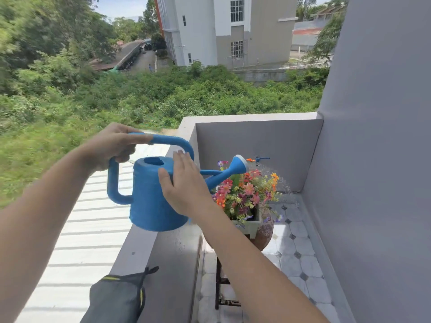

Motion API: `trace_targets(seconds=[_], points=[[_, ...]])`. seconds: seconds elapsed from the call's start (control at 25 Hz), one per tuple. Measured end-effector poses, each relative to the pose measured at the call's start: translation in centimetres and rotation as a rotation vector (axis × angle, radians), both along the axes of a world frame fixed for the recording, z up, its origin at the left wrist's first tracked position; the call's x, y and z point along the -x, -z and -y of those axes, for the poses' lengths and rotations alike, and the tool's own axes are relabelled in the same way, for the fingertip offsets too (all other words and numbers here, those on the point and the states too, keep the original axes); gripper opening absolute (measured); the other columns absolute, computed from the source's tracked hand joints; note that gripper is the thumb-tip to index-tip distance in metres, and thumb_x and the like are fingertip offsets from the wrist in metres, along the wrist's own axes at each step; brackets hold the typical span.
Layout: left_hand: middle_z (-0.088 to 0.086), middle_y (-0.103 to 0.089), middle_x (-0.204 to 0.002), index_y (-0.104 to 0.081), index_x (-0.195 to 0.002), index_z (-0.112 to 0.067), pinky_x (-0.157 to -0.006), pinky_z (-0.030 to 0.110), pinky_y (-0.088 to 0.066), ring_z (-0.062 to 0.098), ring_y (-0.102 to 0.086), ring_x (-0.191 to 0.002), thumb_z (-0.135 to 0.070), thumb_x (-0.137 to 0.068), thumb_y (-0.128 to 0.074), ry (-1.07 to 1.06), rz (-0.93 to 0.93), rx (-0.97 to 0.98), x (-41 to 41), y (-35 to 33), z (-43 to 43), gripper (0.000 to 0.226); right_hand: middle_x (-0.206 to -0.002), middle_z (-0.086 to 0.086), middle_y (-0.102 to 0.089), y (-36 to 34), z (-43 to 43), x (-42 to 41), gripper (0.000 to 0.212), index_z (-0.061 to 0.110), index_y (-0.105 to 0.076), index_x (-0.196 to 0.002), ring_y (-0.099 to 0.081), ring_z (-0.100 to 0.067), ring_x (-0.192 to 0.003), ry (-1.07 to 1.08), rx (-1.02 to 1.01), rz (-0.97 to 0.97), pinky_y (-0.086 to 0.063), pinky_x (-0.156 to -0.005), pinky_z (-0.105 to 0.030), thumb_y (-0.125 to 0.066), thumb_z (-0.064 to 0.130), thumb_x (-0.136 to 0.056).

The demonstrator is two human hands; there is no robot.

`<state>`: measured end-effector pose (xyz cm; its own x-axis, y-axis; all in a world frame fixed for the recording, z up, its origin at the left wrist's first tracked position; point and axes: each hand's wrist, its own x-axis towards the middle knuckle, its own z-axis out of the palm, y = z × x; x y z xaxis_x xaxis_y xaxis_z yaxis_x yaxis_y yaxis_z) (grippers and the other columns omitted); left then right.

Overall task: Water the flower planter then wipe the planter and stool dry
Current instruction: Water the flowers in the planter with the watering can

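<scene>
Blue plastic, slightly rough in finish, makes up the watering can (154,194), which the person holds in the air above the top of the balcony wall (172,257). The left hand (112,145) is wrapped shut around the high arch of the handle, carrying the weight from above. The right hand (184,185) lies flat and open against the side and shoulder of the can, fingers spread, not gripping. Judging by that split, the upper hand bears the load while the flat palm steers and sets the tilt.

The can's long axis runs from the handle loop on the left to the spout on the right. The spout rises slightly and ends in the white-faced rose (240,163), which points right and away from the person. Fine droplets show in the air beyond the rose, arcing down over the far side of the flowers (245,192).

The planter (249,226), a pale green box, sits low in the balcony corner, below and right of the can, on what seems to be a rounded brownish stool top (264,236) with a dark frame beneath; how they join is hard to make out. A dark cloth (116,297) lies draped on the wall near the person, probably kept at hand for wiping. The watering step appears to be under way.
</scene>
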<state>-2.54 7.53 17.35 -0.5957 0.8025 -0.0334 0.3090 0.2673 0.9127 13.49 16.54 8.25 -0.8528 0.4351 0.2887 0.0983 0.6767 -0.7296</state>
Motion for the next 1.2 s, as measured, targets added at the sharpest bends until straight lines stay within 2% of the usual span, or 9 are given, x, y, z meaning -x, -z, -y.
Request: trace_targets(seconds=[0.24, 0.4, 0.44, 0.52, 0.6, 0.72, 0.8, 0.92, 1.2], points=[[-0.014, -0.026, -0.037, -0.065, -0.075, -0.005, -0.034, 0.013, -0.02, 0.006, -0.019, -0.032, -0.023, -0.082, -0.069, -0.431, 0.096, -0.334, -0.3, 7.7, 3.4, 0.019, -0.158, -0.011, -0.009, 1.8, -1.0, 4.0, 0.061, 0.005, -0.01, -0.147, -0.003, -0.021, -0.144, -0.061, -0.107, 0.101, -0.001, -0.116, -0.036, -0.023, 0.041, -0.099], [-0.007, -0.045, -0.044, -0.063, -0.065, -0.011, -0.048, 0.029, -0.034, 0.016, -0.039, -0.045, -0.039, -0.077, -0.063, -0.721, -0.139, -0.323, -2.0, 11.1, 4.1, 0.031, -0.158, -0.01, -0.006, 4.2, -1.0, 7.3, 0.063, 0.006, -0.007, -0.147, -0.001, -0.021, -0.145, -0.115, -0.151, 0.234, -0.004, -0.116, -0.039, -0.018, 0.045, -0.099], [-0.005, -0.053, -0.05, -0.062, -0.063, -0.017, -0.055, 0.029, -0.039, 0.016, -0.047, -0.051, -0.04, -0.079, -0.06, -0.774, -0.225, -0.297, -2.3, 11.8, 4.3, 0.028, -0.158, -0.01, -0.005, 4.8, -0.7, 8.3, 0.062, 0.006, -0.007, -0.148, -0.001, -0.021, -0.145, -0.134, -0.158, 0.259, -0.004, -0.116, -0.038, -0.018, 0.044, -0.1], [-0.009, -0.057, -0.052, -0.057, -0.06, -0.027, -0.055, 0.011, -0.038, 0.005, -0.051, -0.054, -0.034, -0.085, -0.058, -0.856, -0.337, -0.292, -2.7, 13.1, 4.5, 0.026, -0.158, -0.011, -0.005, 6.0, -0.1, 10.4, 0.059, 0.006, -0.008, -0.148, -0.002, -0.022, -0.145, -0.165, -0.165, 0.299, -0.005, -0.116, -0.038, -0.018, 0.041, -0.1], [-0.004, -0.054, -0.05, -0.057, -0.06, -0.02, -0.053, 0.008, -0.036, 0.003, -0.048, -0.052, -0.025, -0.09, -0.059, -0.931, -0.348, -0.287, -2.2, 15.0, 4.5, 0.03, -0.158, -0.011, -0.006, 7.3, 0.5, 12.1, 0.058, 0.006, -0.007, -0.147, -0.004, -0.022, -0.145, -0.193, -0.17, 0.344, -0.008, -0.116, -0.04, -0.018, 0.039, -0.1], [0.017, -0.048, -0.054, -0.053, -0.066, 0.001, -0.05, 0.019, -0.032, 0.012, -0.034, -0.048, -0.02, -0.092, -0.058, -1.008, -0.324, -0.248, -1.5, 18.2, 4.1, 0.034, -0.158, -0.009, -0.006, 9.5, 0.5, 13.8, 0.058, 0.006, -0.005, -0.147, -0.004, -0.02, -0.145, -0.268, -0.176, 0.411, -0.011, -0.118, -0.04, -0.019, 0.039, -0.101], [0.002, -0.036, -0.046, -0.044, -0.062, -0.004, -0.047, 0.026, -0.027, 0.014, -0.028, -0.045, -0.018, -0.092, -0.059, -1.029, -0.361, -0.23, -1.3, 19.8, 3.7, 0.037, -0.158, -0.008, -0.005, 10.9, 0.3, 14.2, 0.058, 0.006, -0.004, -0.148, -0.003, -0.017, -0.145, -0.304, -0.189, 0.437, -0.01, -0.118, -0.038, -0.02, 0.037, -0.101], [-0.01, -0.027, -0.044, -0.037, -0.062, -0.017, -0.045, 0.016, -0.024, 0.012, -0.033, -0.041, -0.016, -0.091, -0.06, -1.004, -0.429, -0.222, -1.6, 21.0, 3.3, 0.037, -0.158, -0.008, -0.004, 12.5, -0.2, 14.2, 0.057, 0.006, -0.004, -0.147, -0.001, -0.016, -0.145, -0.313, -0.179, 0.423, -0.007, -0.117, -0.034, -0.02, 0.036, -0.101], [-0.005, -0.047, -0.057, -0.053, -0.072, -0.01, -0.053, 0.024, -0.037, 0.012, -0.042, -0.051, -0.027, -0.093, -0.054, -1.006, -0.38, -0.192, -2.9, 21.5, 3.2, 0.026, -0.158, -0.01, -0.008, 13.1, -0.2, 13.7, 0.056, 0.004, -0.007, -0.147, -0.005, -0.018, -0.144, -0.303, -0.209, 0.406, -0.008, -0.116, -0.034, -0.022, 0.034, -0.102]])
